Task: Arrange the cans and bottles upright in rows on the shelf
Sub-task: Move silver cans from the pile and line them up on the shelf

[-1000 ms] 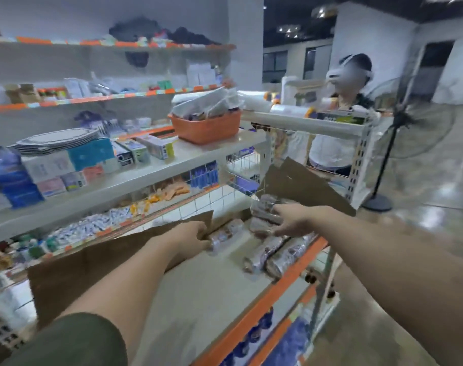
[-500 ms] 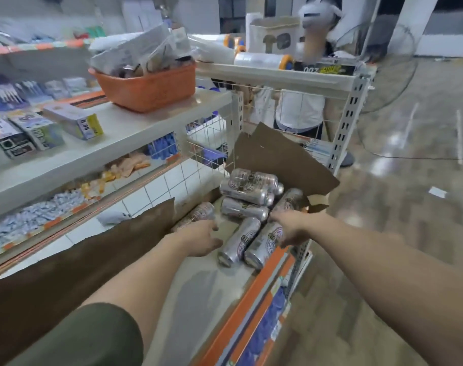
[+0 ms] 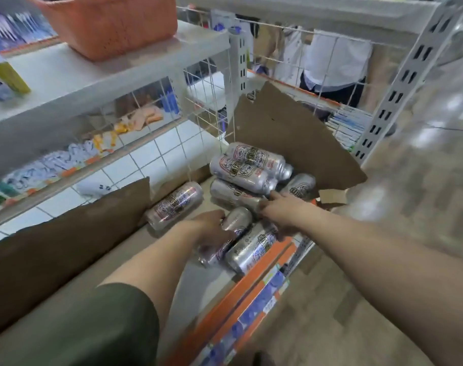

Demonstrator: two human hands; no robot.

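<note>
The head camera looks steeply down, close over the shelf (image 3: 204, 283).

There are seven cans (image 3: 241, 173), all lying down. Four are in a heap right by the torn cardboard sheet (image 3: 291, 138). Two lie a bit nearer than the sheet, and one lies off to its left. There are two hands, a left hand (image 3: 212, 228) and a right hand (image 3: 280, 210). There is one more cardboard flap (image 3: 66, 233), one orange basket (image 3: 109, 25) and one person (image 3: 336, 62) behind the sheet.
</note>
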